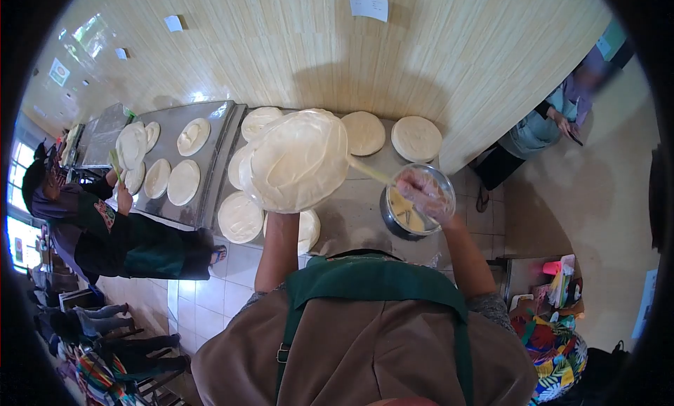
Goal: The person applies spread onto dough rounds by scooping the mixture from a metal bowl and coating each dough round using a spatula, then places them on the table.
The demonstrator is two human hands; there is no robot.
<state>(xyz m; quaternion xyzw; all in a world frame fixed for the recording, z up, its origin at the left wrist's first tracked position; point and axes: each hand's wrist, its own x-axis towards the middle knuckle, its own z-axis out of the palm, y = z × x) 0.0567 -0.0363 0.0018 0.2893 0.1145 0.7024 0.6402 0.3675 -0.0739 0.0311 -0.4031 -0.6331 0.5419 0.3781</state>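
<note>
A large round disc coated in cream (298,160) is raised above the steel table, over other coated discs. My left forearm reaches up beneath it, and my left hand is hidden under the disc. In a clear plastic glove, my right hand (423,194) is closed around the handle of a pale spatula (368,169), whose far end meets the right edge of the raised disc. Directly below my right hand stands a metal bowl (388,220) with pale cream inside.
Coated discs (363,133) lie along the steel table (344,220), one at the right (416,138), another at the lower left (240,217). A co-worker (105,227) stands left by a second table with more discs. Another person (537,129) is at the upper right.
</note>
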